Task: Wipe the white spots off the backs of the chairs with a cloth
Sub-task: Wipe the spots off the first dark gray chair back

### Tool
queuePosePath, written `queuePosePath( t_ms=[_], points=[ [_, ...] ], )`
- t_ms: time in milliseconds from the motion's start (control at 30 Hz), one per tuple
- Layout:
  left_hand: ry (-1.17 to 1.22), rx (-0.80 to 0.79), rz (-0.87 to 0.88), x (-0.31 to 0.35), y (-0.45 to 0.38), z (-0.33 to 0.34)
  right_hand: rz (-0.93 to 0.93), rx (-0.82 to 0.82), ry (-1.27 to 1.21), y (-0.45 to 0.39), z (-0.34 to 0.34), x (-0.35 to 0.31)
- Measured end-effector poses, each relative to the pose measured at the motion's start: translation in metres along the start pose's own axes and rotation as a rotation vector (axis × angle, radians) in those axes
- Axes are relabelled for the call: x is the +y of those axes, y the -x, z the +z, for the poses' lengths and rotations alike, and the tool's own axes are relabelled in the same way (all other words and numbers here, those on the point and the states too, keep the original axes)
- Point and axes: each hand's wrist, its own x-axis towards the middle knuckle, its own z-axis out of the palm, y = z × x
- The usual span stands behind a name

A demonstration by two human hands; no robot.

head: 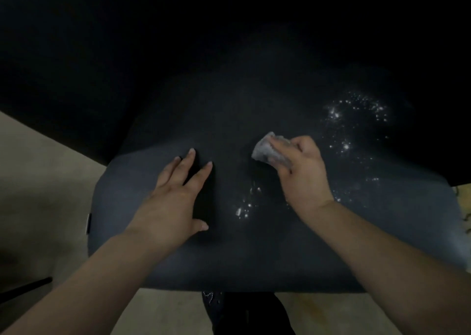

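White spots (356,110) speckle the dark padded fabric chair back (158,258), which fills most of the head view. One loose scatter lies up and to the right of the right hand (303,171), running roughly from the upper right down toward the wrist; a smaller cluster (244,207) sits between the two hands, just below and to the left of the right one. That hand's grip is closed around a small crumpled pale grey cloth (265,148), whose free corner pokes out leftward and presses on the fabric. The left hand (175,194) lies flat, fingers straight and spread, bracing the chair back and holding nothing. The right hand is the nearer to both patches, so I judge that a short stroke either way would reach spots.
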Motion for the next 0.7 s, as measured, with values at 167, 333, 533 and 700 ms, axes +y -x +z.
queuePosePath(
  t_ms=[167,333,533,700],
  points=[
    [0.014,0.009,-0.014,0.007,0.003,0.001,-0.168,-0.082,-0.065,0.042,0.022,-0.023],
    [0.012,0.002,-0.004,0.007,0.005,0.000,-0.040,-0.068,-0.005,0.040,0.001,-0.002],
    [0.026,0.017,0.009,0.006,0.005,0.001,-0.195,-0.145,-0.065,0.057,0.024,-0.027],
    [0.021,0.042,0.009,0.004,0.013,0.005,-0.190,-0.195,-0.018,0.061,-0.006,-0.007]
  ],
)
